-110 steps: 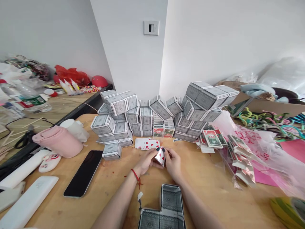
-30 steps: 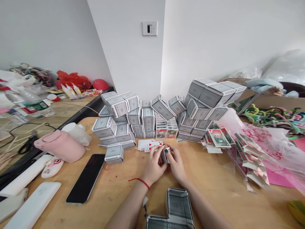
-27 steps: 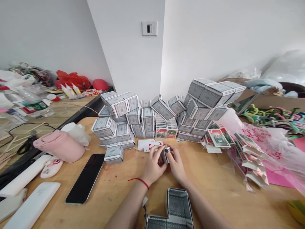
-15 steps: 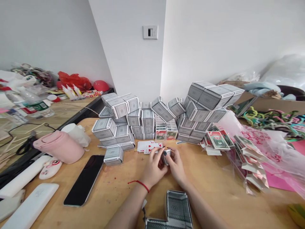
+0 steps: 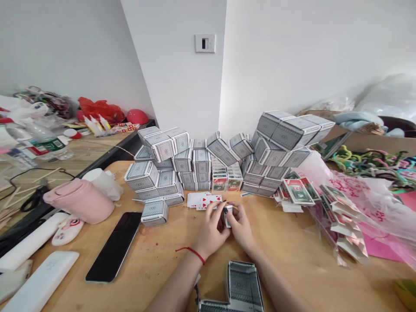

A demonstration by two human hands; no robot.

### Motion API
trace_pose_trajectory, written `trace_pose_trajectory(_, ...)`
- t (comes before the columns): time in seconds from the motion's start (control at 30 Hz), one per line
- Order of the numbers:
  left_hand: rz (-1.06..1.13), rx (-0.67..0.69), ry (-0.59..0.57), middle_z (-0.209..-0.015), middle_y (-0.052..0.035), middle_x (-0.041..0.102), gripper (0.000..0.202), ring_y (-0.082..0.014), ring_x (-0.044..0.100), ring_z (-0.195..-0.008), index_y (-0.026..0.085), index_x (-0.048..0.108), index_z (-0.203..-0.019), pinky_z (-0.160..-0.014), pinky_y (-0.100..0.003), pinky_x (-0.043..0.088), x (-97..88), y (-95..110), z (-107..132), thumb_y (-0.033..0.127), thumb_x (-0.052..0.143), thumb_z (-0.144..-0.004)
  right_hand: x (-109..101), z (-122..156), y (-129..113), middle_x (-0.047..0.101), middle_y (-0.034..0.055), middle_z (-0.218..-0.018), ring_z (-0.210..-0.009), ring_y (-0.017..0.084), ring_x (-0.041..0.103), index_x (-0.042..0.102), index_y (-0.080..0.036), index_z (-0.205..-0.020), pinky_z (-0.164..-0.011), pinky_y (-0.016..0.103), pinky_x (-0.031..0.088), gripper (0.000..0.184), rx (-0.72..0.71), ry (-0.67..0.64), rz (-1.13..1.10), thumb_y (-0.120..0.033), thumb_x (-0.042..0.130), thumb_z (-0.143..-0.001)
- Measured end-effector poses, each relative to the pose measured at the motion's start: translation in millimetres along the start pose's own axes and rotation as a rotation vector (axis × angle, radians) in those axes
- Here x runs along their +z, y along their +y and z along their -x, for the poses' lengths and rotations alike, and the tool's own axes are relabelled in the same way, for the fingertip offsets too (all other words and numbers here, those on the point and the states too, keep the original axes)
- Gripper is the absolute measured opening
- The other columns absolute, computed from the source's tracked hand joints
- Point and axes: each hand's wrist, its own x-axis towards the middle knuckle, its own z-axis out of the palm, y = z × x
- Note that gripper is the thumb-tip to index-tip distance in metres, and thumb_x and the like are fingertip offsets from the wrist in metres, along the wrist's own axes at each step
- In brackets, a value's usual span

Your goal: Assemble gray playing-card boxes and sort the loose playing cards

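Observation:
My left hand (image 5: 212, 227) and my right hand (image 5: 239, 227) meet over the middle of the table, both closed on a small folded playing-card piece (image 5: 228, 218). Fingers hide most of that piece. Just beyond the left fingertips lie loose playing cards (image 5: 202, 200), face up, some showing red hearts. Between my forearms stands an open shape folded from playing cards (image 5: 244, 284), cut off by the lower edge. Behind my hands rise stacked card boxes (image 5: 167, 182) on the left and more stacked card boxes (image 5: 271, 149) on the right, with several card packs (image 5: 226, 182) between them.
On the left lie a black phone (image 5: 113, 247), a pink cup (image 5: 81, 200) on its side and a white power bank (image 5: 45, 281). To the right are opened card packs (image 5: 297, 190), empty card cartons (image 5: 342, 221) and a thin plastic bag (image 5: 360, 195).
Both hands have stayed together in nearly the same place. The piece between them has turned slightly, and more of its pale side shows now.

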Motion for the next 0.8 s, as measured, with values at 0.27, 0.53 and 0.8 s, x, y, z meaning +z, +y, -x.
trace_pose_trajectory(0.27,0.008,0.017,-0.008,-0.125,-0.0085,0.034,0.07,-0.0223,0.035,-0.118,0.025,0.027,-0.129,-0.099,-0.04,0.034,-1.7,-3.4,-0.5,0.005,0.047,-0.065,1.7,1.1,-4.9,0.058,0.0005,-0.079,-0.072,0.016,0.056,0.039,-0.023,-0.098,-0.064,0.028,0.045,0.04,0.033,-0.022,-0.06,-0.034,0.062,-0.068)
trace_pose_trajectory(0.53,0.056,0.065,-0.051,-0.129,-0.0089,0.033,0.063,-0.0215,0.037,-0.117,0.024,0.028,-0.129,-0.097,-0.04,0.037,-4.3,-3.0,-0.1,0.01,0.047,-0.071,-1.6,0.5,-3.7,0.056,0.0001,-0.077,-0.07,0.016,0.054,0.046,-0.021,-0.094,-0.066,0.028,0.045,0.032,-0.001,0.055,0.062,-0.041,0.057,-0.071)
trace_pose_trajectory(0.8,0.066,0.04,-0.046,-0.128,-0.007,0.037,0.059,-0.0202,0.037,-0.118,0.025,0.033,-0.127,-0.098,-0.038,0.036,-6.1,-2.4,-1.1,0.012,0.049,-0.071,-2.8,-0.3,-7.4,0.058,0.0017,-0.086,-0.075,0.017,0.054,0.047,-0.022,-0.094,-0.068,0.028,0.043,0.029,0.042,-0.024,-0.006,-0.041,0.054,-0.073)
